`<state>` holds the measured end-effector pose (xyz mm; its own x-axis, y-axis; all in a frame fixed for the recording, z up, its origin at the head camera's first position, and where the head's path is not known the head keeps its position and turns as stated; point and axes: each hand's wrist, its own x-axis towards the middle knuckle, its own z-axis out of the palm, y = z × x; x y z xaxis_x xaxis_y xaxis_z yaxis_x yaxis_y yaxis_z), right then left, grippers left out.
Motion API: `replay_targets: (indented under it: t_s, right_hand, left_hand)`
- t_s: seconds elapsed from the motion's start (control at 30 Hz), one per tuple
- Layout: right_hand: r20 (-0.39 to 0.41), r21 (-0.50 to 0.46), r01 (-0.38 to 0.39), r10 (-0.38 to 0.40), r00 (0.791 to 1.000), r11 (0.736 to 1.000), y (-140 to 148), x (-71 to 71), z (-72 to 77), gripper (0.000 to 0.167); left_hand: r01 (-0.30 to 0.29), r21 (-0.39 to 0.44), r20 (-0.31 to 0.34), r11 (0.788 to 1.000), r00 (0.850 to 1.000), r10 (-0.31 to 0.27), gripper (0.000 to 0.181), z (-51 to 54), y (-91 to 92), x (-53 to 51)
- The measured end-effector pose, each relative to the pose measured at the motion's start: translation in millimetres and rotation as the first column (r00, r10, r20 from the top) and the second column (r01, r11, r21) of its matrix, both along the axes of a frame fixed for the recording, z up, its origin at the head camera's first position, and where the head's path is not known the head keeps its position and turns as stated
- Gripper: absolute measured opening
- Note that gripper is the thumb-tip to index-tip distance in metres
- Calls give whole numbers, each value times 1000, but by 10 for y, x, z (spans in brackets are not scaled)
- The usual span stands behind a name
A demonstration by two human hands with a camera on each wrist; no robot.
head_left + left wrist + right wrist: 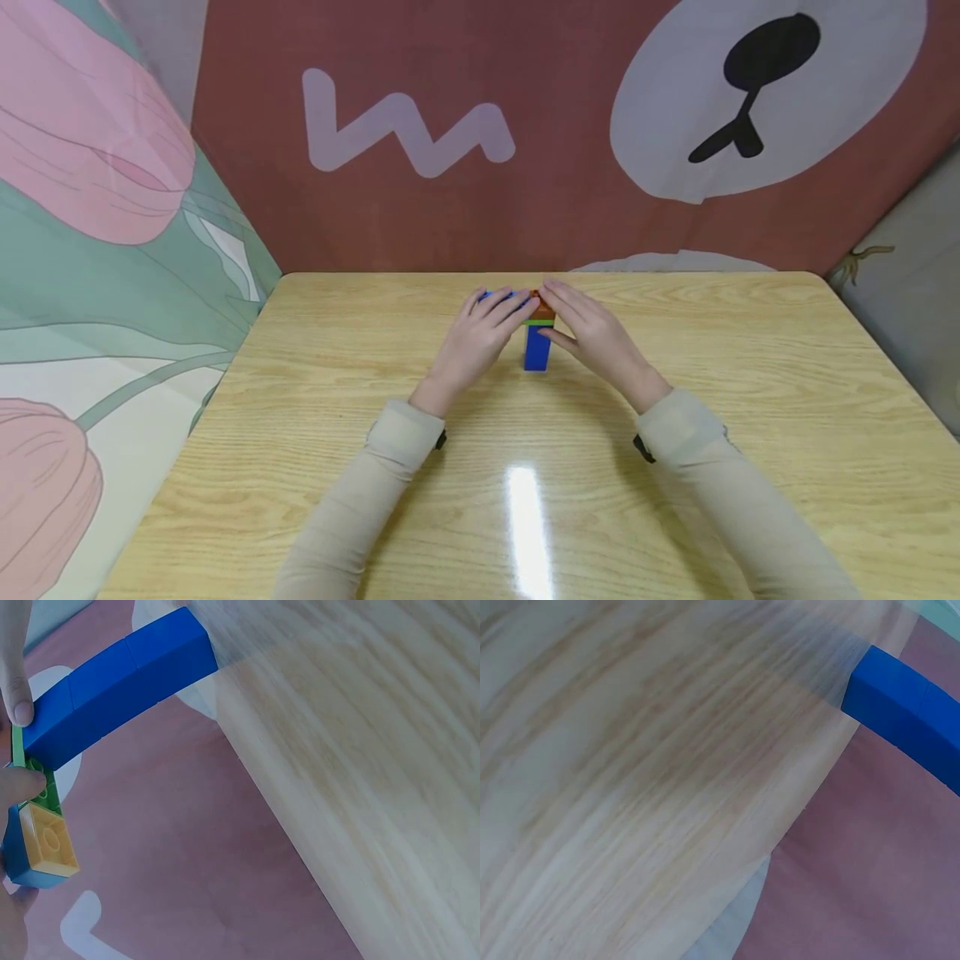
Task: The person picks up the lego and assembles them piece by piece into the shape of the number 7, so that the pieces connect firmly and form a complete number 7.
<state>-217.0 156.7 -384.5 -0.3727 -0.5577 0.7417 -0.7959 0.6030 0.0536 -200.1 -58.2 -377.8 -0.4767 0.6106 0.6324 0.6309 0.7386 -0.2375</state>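
Observation:
A toy brick build stands on the table in the head view, between both hands. Its blue column (536,350) carries a green plate (540,322) with an orange-brown brick (543,311) on top. My left hand (480,337) grips the build's left overhang, its fingers over the blue bricks there. From below, in the left wrist view, its thumb touches the green plate (49,796) beside a yellow brick (51,841). My right hand (596,333) holds the right side, fingers at the orange-brown brick and thumb by the column's top. The right wrist view shows only the column (911,712).
The wooden table (337,392) extends around the build, with a bright light reflection in front of it. Behind the far edge hangs a reddish-brown cloth (450,217) with a cartoon face. A flower-patterned cloth (97,292) is at the left.

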Motion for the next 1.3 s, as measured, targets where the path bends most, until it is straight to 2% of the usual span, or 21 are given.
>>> replay_targets:
  t_s: [0.23,0.63,0.73,0.83,0.9,0.93,1.0,1.1,1.17,1.23,1.3]
  right_hand:
    - [14,-36,-31,32,999,999,-1,-1,0,62]
    - [46,-38,-39,41,998,999,-19,2,-18,59]
    - [86,-49,-29,33,996,998,-21,12,-11,59]
    - [191,-107,-25,46,981,994,-28,29,4,56]
    - [292,-173,-16,66,954,985,-35,35,17,55]
    - [350,-208,-6,80,933,978,-39,33,21,55]
    - [470,-284,19,122,874,959,-48,30,33,53]
    - [603,-350,73,165,781,934,-54,18,48,51]
    - [657,-379,97,194,728,920,-51,9,56,48]
    - [686,-386,113,203,699,915,-47,0,59,46]
    - [706,-390,124,210,677,912,-42,-9,61,46]
  left_hand:
    - [9,18,-24,1000,1000,-9,45,9,10,2]
    - [-22,-15,-69,1000,997,21,45,10,3,-7]
    - [-20,-14,-77,1000,997,19,45,-1,4,-15]
    - [-15,-9,-80,1000,997,14,44,-9,5,-20]
    - [-15,-8,-72,1000,997,15,44,-9,7,-17]
    - [-19,-9,-65,1000,998,18,44,-9,6,-14]
    - [-27,-13,-48,1000,999,26,45,-7,4,-8]
    - [-13,10,5,1000,1000,13,47,10,2,-1]
    - [22,69,74,997,997,-27,48,24,-6,-1]
    - [53,166,156,985,985,-80,49,39,-21,-5]
    - [56,292,242,955,961,-131,52,46,-47,-10]
